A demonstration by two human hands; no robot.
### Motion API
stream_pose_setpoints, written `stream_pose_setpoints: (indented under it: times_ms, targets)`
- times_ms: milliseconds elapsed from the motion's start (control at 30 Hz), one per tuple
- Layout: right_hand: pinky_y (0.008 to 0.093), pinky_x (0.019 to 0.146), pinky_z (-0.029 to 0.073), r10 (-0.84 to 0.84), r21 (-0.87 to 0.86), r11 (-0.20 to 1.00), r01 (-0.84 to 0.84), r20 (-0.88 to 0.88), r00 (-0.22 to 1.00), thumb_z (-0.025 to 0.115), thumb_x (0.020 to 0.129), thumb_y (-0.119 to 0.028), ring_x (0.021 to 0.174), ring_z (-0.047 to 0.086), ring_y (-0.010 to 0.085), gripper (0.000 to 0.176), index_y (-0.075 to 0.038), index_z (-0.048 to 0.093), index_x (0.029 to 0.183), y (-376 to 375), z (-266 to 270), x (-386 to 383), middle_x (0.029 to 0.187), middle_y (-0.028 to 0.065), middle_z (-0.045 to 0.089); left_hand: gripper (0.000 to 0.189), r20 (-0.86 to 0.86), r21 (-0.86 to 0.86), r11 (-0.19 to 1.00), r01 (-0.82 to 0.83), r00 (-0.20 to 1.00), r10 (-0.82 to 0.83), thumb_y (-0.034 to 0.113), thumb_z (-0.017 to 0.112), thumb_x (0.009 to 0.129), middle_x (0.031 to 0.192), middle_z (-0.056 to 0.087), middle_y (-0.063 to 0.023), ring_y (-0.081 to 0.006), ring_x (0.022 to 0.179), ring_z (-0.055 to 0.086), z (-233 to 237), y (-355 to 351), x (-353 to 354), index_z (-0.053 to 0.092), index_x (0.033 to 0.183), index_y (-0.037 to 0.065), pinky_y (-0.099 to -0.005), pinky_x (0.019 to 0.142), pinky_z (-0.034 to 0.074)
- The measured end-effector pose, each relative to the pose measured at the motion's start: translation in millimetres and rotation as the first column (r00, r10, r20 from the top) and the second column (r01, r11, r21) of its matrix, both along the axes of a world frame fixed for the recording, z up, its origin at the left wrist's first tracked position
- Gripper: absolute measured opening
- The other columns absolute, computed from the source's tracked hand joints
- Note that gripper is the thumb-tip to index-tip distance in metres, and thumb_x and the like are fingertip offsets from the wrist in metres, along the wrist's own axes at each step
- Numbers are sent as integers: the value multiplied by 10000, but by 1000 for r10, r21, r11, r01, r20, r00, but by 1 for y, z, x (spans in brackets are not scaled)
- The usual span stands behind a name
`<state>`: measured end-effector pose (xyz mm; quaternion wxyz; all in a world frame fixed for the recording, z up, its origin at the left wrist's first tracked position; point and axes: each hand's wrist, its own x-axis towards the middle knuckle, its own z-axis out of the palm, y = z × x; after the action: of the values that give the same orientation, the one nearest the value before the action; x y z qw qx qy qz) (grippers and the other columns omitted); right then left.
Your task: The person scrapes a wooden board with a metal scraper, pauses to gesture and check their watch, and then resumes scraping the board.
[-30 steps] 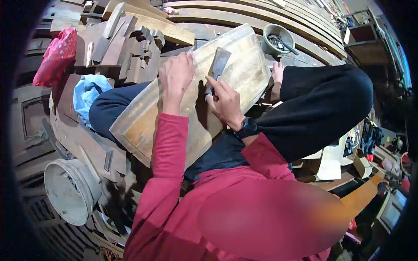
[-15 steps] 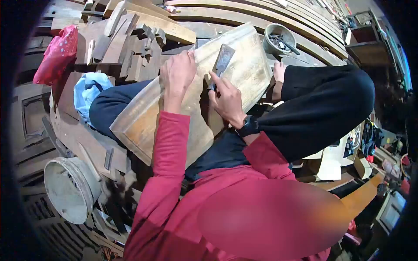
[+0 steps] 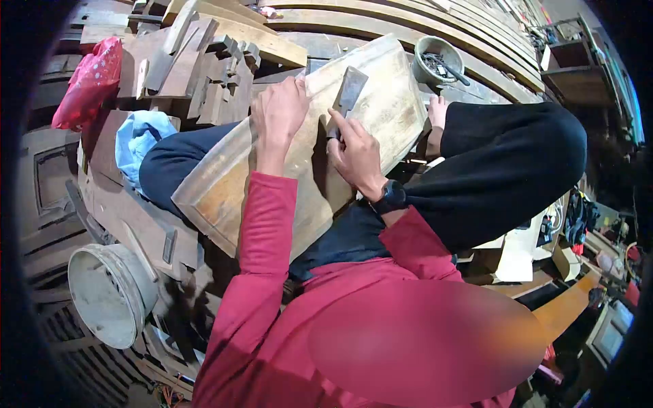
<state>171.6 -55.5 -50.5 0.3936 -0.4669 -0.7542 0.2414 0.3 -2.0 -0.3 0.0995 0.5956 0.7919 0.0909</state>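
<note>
A pale wooden panel [image 3: 224, 194] with a moulded border lies slanted across my lap. My left hand [image 3: 280, 112] is closed over its upper-left edge, fingertips curling toward the far side. Over the middle of the panel, my right hand [image 3: 356, 153] grips a scraper [image 3: 352, 88] by the handle, with the index finger pointing along it. The scraper's wide flat blade points away from me and overlaps the panel's surface. Part of the handle is hidden within my fingers.
A small bucket of dark bits [image 3: 437, 60] stands beyond the panel's far corner. To the left are a red plastic bag [image 3: 88, 81], stacked wood pieces [image 3: 183, 68] and a larger whitish bucket [image 3: 112, 292]. Long boards [image 3: 381, 24] run along the back.
The scraper blade has turned and shifted slightly in my right hand. My left hand and the panel stay almost where they were.
</note>
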Motion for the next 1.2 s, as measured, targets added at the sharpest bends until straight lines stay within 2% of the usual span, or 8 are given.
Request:
stream_pose_setpoints:
  times_ms: [133, 267, 400, 567, 900, 933, 1133, 1200]
  targets:
    - [445, 638, 547, 85, 40, 996, -84, -21, 996, 680, 856, -105, 730, 658, 354, 547, -78, 588, 1394, -4, 11, 11, 943, 155, 630, 497, 24, 4, 1000, -31, 999, 31, 432, 409, 1081, 1036, 729, -253, -470, 980, 698, -1, 3, 0, 746, 1108, 67, -566, 872, 540]
    - [425, 647, 523, -12, 8, 1000, 12, 57, 998, 612, 774, -11, 675, 616, 326, 539, -52, 671, 1308, 1, -3, 0, 805, 160, 603, 473, -5, 21, 1000, -15, 1000, 15, 407, 435, 1073, 991, 732, -256, -461, 946, 709, 1, 1, 2, 751, 1065, 55, -564, 843, 546]
    - [445, 651, 551, 90, 68, 994, -88, -34, 995, 681, 848, -106, 739, 661, 337, 532, -78, 612, 1374, -5, 9, 11, 916, 147, 631, 430, -40, 100, 994, 32, 999, -28, 352, 463, 1063, 926, 744, -241, -439, 871, 731, -9, 2, -2, 753, 991, 43, -549, 786, 564]
    - [400, 565, 521, -4, 100, 995, 6, -16, 1000, 653, 777, -64, 598, 610, 293, 498, -63, 685, 1274, 2, -7, 1, 774, 121, 609, 443, -23, 64, 998, 10, 1000, -8, 359, 454, 1063, 923, 743, -248, -433, 887, 735, -3, 0, 1, 753, 987, 42, -541, 801, 567]
    - [416, 604, 535, 37, 121, 992, -29, -59, 998, 674, 785, -86, 644, 624, 307, 478, -54, 688, 1262, -4, 14, 8, 789, 131, 595, 447, -32, 69, 998, 1, 999, 1, 374, 462, 1059, 932, 745, -249, -446, 894, 732, -5, 2, 1, 756, 1007, 42, -551, 807, 566]
    - [416, 603, 537, 71, 221, 974, -53, -73, 995, 676, 791, -91, 643, 624, 304, 472, -57, 690, 1262, -4, 17, 10, 777, 128, 587, 466, -5, -55, 998, -29, 1000, 29, 416, 432, 1074, 1026, 735, -236, -454, 977, 704, 5, 2, 2, 746, 1086, 72, -556, 865, 542]
    - [412, 602, 541, 54, 125, 991, -58, 39, 998, 693, 811, -112, 650, 633, 316, 496, -80, 663, 1305, -2, 4, 4, 822, 125, 622, 477, -13, 7, 1000, -2, 1000, 2, 419, 421, 1080, 1011, 736, -238, -458, 969, 703, 0, 1, 1, 749, 1072, 72, -560, 853, 543]
    - [413, 612, 547, 109, 180, 979, -95, -72, 991, 701, 814, -120, 657, 639, 315, 498, -82, 664, 1309, -7, 13, 8, 822, 128, 623, 485, -5, 8, 1000, -4, 1000, 5, 420, 418, 1081, 1004, 735, -242, -464, 958, 702, -5, 2, -1, 747, 1055, 65, -564, 846, 542]
